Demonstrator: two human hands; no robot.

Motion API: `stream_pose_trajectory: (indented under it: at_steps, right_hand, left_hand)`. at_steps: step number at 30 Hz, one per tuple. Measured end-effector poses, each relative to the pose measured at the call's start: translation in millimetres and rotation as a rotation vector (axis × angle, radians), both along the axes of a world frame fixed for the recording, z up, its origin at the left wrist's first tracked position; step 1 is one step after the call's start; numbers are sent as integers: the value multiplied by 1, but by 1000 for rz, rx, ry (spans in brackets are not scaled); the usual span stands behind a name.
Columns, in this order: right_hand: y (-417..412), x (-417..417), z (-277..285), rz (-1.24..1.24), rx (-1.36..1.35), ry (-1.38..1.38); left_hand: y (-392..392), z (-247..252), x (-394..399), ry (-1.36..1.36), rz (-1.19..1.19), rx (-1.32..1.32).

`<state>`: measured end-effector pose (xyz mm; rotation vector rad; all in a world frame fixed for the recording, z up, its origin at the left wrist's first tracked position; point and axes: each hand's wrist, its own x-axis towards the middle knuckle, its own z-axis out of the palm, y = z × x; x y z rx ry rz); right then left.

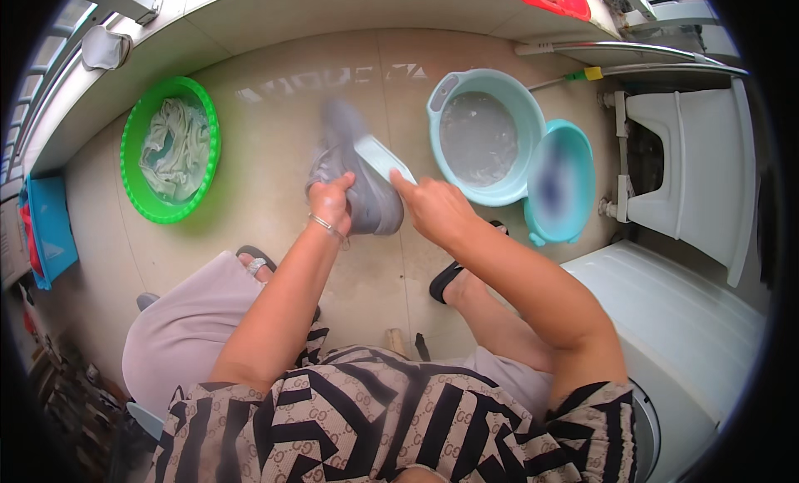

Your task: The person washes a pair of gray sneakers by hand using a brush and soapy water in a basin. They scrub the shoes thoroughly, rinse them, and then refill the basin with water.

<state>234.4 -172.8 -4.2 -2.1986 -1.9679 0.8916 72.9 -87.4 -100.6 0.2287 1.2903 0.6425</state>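
My left hand [332, 203] grips a grey shoe [368, 203] by its upper, holding it above the tiled floor. The shoe's far end is blurred. In my right hand [437, 209] is the handle of a pale scrub brush [382, 158], its forefinger stretched along the back. The brush's head lies against the side of the shoe, and its bristles are hidden. To the right of the shoe stands a light blue basin [441, 161] of cloudy grey water.
A green basin [216, 130] with wet pale cloth stands at left. A turquoise basin [585, 171] leans by the light blue one, its inside blurred. Mop poles [630, 69], a white folded rack-like object [693, 177] and a white appliance [661, 296] are at right. A blue box [57, 227] sits far left.
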Motion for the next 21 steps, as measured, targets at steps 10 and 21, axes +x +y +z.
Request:
stream_pose_trajectory:
  at_steps: [10,21]
  right_hand:
    - [-16,16,64,138,-121,-64]
    - [50,7,-4,-56,-44,-116]
  left_hand:
    - [9,5,-4,-76,79,1]
    - [9,8,0,-48,18,19]
